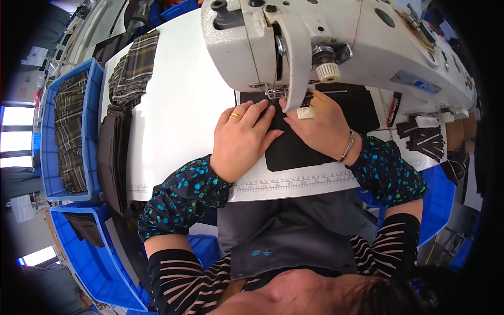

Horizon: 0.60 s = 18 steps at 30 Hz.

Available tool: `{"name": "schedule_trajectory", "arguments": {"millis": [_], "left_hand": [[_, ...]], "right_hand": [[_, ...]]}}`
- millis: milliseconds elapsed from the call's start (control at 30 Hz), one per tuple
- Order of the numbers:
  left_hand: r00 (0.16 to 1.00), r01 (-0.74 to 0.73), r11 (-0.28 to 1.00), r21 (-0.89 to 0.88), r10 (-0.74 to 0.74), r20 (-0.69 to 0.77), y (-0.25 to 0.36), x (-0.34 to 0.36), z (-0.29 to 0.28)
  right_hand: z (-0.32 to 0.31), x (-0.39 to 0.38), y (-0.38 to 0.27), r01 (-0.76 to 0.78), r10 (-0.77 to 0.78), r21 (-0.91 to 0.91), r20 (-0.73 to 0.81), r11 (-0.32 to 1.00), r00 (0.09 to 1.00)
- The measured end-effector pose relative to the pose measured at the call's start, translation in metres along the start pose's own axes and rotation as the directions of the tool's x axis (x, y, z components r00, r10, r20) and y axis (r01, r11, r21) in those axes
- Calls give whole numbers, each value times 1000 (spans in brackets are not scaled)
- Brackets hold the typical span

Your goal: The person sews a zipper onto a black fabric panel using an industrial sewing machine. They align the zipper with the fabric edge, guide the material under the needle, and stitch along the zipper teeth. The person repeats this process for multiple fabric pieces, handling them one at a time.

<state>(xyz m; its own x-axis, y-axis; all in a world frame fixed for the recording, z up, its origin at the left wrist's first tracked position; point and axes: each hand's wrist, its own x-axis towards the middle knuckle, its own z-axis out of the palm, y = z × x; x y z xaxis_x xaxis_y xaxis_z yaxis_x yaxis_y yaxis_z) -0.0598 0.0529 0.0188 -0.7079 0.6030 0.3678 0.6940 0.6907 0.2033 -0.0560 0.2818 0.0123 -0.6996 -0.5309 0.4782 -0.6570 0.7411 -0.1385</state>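
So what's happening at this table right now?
A person sits at a white sewing machine and presses a piece of black fabric flat on the white table with both bare hands. The left hand and right hand lie side by side on the cloth, fingertips close to the needle. To the left, plaid pieces and dark pieces lie stacked on the table, and a blue bin beside it holds more plaid cloth.

fabric piece (294,149) on table (178,105) under sewing machine (336,42) | both hands on it – left hand (242,139), right hand (317,128) | bins (97,84) left of table – cloth stacks (118,126) on its left edge
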Motion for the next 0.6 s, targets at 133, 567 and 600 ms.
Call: {"name": "schedule_trajectory", "arguments": {"millis": [133, 567, 600], "left_hand": [[1000, 12, 998, -65, -14, -27, -2, 0, 1], [873, 472, 824, -313, -487, 35, -14, 23, 26], [871, 476, 826, -300, -490, 32, -13, 24, 27]], "right_hand": [[1, -2, 2, 15, -15, 14, 16, 1000, 1000], [1, -1, -1, 34, -34, 7, 14, 999, 999], [1, -1, -1, 33, -33, 16, 17, 999, 999]]}}
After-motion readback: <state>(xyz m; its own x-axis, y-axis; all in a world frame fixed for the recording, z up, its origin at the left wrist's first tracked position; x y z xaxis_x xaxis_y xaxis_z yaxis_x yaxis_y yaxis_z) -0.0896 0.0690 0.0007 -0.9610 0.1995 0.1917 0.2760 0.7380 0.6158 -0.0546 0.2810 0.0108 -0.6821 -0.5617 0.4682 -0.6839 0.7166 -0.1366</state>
